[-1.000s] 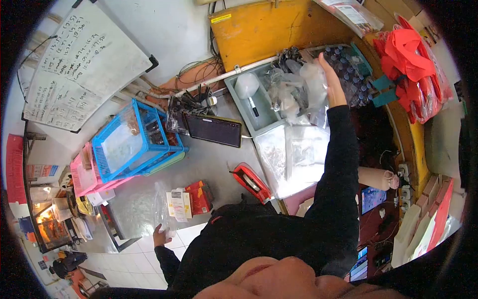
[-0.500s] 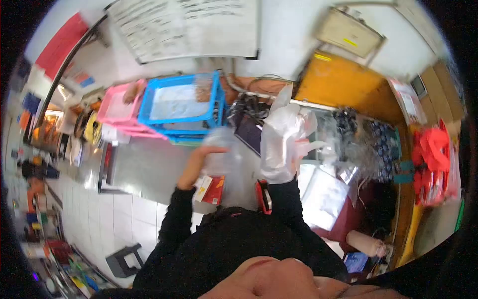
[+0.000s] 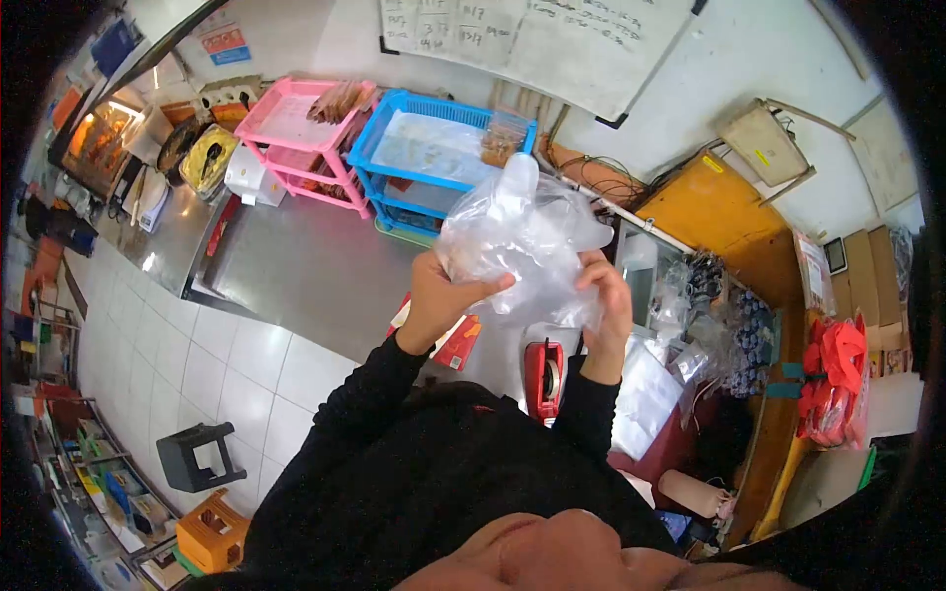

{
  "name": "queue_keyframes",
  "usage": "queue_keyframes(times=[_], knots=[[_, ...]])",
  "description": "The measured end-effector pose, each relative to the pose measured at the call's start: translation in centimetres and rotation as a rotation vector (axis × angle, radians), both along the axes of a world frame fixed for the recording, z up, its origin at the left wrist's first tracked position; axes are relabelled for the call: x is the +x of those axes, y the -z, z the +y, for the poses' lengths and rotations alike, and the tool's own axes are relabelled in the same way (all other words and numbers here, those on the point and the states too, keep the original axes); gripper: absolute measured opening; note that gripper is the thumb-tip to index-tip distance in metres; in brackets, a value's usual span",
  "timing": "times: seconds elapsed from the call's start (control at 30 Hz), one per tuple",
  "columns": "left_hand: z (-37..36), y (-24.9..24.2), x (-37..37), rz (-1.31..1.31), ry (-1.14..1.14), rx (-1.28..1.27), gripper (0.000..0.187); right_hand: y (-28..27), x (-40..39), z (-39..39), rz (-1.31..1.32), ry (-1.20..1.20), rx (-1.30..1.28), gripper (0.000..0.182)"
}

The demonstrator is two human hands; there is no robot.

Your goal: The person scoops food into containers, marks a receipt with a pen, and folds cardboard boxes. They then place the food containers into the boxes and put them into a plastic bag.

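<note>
In front of my chest I hold up a crumpled clear plastic bag (image 3: 527,231), puffed out, with rounded lobes sticking up at its top and right. My left hand (image 3: 443,294) grips its lower left side, the thumb lying across the plastic. At the lower right edge, my right hand (image 3: 609,298) pinches the bag with bent fingers. Below the hands, a red tape dispenser (image 3: 544,382) stands near the table's front edge. A red and yellow packet (image 3: 456,343) lies beside my left wrist, partly hidden by it.
A blue tiered rack (image 3: 367,148) and a pink tiered rack (image 3: 258,126) stand at the back of the metal table (image 3: 296,266). Clear plastic packaging (image 3: 680,295) and red bags (image 3: 836,379) are on the right. A black stool (image 3: 197,458) stands on the tiled floor.
The plastic bag, earlier around my right hand, is now spread between both hands and higher up. My left hand has come to grip it. The view has turned to the right.
</note>
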State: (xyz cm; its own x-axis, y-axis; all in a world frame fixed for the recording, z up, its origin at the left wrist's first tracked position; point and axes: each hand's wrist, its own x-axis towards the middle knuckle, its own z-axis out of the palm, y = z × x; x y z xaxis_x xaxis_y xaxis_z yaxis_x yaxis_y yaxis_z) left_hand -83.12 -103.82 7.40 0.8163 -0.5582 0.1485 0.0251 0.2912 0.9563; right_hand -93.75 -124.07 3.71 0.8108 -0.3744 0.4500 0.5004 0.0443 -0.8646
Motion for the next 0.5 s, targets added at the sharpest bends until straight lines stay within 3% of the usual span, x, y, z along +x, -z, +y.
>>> queue_keyframes(times=[0.03,0.13,0.27,0.33,0.47,0.5], knots=[[0.7,-0.3,0.1,-0.118,-0.016,0.047,0.044,-1.3,0.3,1.7,0.022,0.063,-0.19,0.02],[2.1,-0.5,0.5,-0.225,-0.06,-0.013,0.046,-5.6,1.2,7.8,0.196,0.222,-0.568,0.029],[4.6,0.7,1.7,-0.158,-0.048,-0.058,0.042,-3.9,2.3,9.6,0.408,0.232,-0.609,0.024],[6.1,0.6,2.5,0.031,-0.065,-0.049,0.042,-4.6,2.6,10.1,0.237,0.236,-0.199,0.016],[8.4,1.2,3.6,-0.129,-0.073,0.085,0.044,-4.9,3.3,10.9,0.068,0.253,-0.26,0.015],[8.3,0.3,3.2,-0.124,-0.026,-0.016,0.044,-5.3,3.6,12.0,0.051,0.264,-0.294,0.015]])
